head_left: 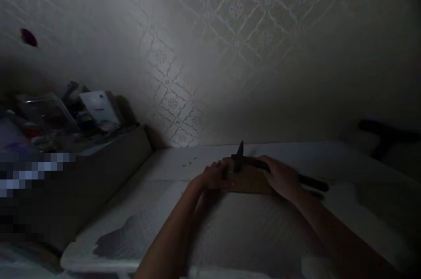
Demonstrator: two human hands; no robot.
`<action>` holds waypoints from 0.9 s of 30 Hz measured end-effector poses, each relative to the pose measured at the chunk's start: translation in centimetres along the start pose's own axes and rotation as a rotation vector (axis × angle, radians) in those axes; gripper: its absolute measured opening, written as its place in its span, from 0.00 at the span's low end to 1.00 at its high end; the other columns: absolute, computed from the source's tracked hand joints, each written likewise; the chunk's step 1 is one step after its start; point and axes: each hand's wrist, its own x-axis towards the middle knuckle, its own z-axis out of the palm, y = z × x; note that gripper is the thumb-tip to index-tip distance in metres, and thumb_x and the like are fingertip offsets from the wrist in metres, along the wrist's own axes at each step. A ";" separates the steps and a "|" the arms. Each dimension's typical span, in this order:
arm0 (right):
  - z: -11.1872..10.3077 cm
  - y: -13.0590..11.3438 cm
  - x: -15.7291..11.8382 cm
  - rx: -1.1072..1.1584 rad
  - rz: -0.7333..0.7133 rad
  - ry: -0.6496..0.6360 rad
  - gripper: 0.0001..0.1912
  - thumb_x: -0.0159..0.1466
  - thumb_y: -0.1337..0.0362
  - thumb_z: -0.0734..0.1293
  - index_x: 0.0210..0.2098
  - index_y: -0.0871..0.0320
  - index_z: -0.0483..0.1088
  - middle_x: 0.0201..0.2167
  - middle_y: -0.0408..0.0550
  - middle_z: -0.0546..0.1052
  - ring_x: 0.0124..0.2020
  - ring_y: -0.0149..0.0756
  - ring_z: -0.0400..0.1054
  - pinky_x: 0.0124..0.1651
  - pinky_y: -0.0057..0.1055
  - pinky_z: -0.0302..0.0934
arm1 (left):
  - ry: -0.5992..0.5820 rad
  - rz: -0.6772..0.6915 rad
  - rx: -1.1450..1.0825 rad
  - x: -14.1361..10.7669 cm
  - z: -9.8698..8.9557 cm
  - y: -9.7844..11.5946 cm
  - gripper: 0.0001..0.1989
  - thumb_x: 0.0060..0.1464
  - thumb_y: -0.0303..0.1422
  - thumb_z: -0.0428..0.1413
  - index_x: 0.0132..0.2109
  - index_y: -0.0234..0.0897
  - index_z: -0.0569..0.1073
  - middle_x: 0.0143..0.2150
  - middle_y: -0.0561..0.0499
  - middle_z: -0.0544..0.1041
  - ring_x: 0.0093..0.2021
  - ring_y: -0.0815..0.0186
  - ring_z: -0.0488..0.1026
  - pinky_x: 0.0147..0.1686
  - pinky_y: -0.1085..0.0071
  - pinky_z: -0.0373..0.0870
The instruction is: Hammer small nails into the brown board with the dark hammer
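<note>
A dark hammer (255, 162) lies across my right hand (283, 178), whose fingers are wrapped round its handle; the handle's end sticks out to the right. Its head stands over the left part of a brown wooden board (251, 182) on the white table. My left hand (217, 175) is at the board's left end, with its fingers bent around something small below the hammer head that I cannot make out. The picture is dark there.
Several small dark bits (190, 163) lie on the white table (148, 191) left of the board. A cabinet (112, 173) piled with boxes and clutter stands at the left. Behind is a patterned wall; a dark object (388, 134) shows at the right.
</note>
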 end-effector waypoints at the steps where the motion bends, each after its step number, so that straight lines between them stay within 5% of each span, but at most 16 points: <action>1: 0.0 0.0 0.0 0.001 -0.001 0.006 0.15 0.60 0.69 0.60 0.46 0.52 0.65 0.41 0.45 0.76 0.40 0.37 0.70 0.38 0.30 0.59 | 0.000 0.000 -0.001 0.0 0.0 0.0 0.44 0.49 0.54 0.52 0.66 0.40 0.45 0.67 0.39 0.45 0.66 0.47 0.44 0.61 0.50 0.45; 27: 0.0 0.0 0.1 0.012 0.017 0.014 0.14 0.60 0.68 0.61 0.46 0.51 0.65 0.42 0.44 0.76 0.41 0.38 0.71 0.38 0.31 0.60 | -0.013 -0.006 -0.007 0.2 0.1 -0.2 0.47 0.48 0.57 0.51 0.67 0.39 0.43 0.68 0.38 0.43 0.66 0.48 0.41 0.61 0.51 0.44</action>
